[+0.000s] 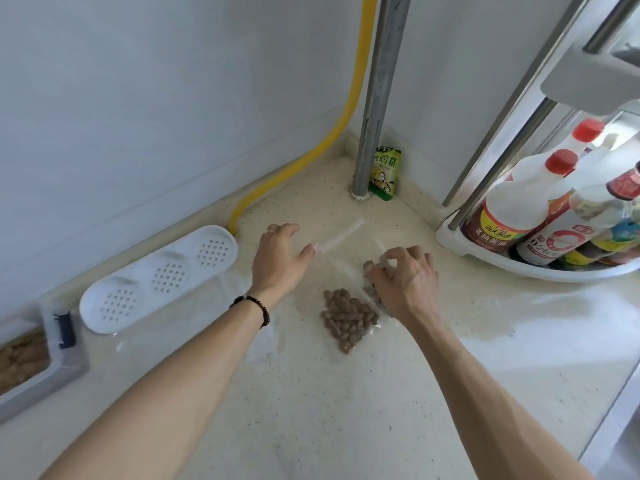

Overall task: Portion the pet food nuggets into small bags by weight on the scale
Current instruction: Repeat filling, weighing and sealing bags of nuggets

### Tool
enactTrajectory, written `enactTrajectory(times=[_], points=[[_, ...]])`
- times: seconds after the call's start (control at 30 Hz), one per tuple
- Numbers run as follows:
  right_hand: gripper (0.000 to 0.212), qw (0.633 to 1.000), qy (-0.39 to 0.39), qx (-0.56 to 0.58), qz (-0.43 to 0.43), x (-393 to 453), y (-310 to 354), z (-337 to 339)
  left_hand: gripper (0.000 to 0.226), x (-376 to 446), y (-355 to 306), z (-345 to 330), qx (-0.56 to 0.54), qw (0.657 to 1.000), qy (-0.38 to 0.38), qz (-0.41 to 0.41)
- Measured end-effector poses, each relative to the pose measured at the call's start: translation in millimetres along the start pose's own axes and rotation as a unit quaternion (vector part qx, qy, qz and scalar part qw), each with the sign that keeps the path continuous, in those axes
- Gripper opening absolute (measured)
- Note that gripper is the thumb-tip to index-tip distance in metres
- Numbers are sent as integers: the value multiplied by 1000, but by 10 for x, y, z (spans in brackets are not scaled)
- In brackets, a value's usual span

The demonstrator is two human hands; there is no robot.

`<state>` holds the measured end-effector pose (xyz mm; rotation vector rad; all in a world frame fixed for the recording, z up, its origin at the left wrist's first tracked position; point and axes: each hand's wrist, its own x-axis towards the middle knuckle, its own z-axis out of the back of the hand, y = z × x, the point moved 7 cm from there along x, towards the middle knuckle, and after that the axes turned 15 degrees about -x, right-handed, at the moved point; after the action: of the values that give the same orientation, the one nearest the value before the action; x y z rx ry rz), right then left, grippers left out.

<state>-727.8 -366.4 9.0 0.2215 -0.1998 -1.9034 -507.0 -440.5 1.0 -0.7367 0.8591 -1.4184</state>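
At the far left edge we see a clear bin (24,358) of nuggets, then a white perforated tray (156,282) near the wall. No scale is in view, so we cannot tell how the weighing stands. Our left hand (277,261) rests on the desk (311,410) with fingers relaxed, its thumb at the strip of a clear empty bag (341,233). Just right of it lies a small filled bag (349,318) of nuggets, which we judge a finished portion. Our right hand (403,275) is curled around a second bag of nuggets (369,268), touching the first. More portions likely remain. To the right, a rack of sauce bottles (540,216) crowds the corner; a pipe (377,98) and seasoning packet (384,171) stand behind.
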Motion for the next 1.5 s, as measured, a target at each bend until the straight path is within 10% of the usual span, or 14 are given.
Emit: enactTrajectory(times=[0.3,0.53,0.7,1.03,1.5], points=[[51,981,60,14,183,-671,1576,-502,49,-1005,825,1319,96,993,-57,50],[68,958,87,-138,234,-1032,2035,-905,100,-1317,1326,1579,246,960,73,110],[52,962,85,-124,230,-972,2021,-930,67,-1293,1269,1558,322,946,13,38],[7,962,130,216,100,-838,1922,-474,31,-1345,945,1884,85,995,-23,38],[26,890,291,300,183,-2744,3173,-369,19,-3078,1545,3726,-27,992,-74,103]])
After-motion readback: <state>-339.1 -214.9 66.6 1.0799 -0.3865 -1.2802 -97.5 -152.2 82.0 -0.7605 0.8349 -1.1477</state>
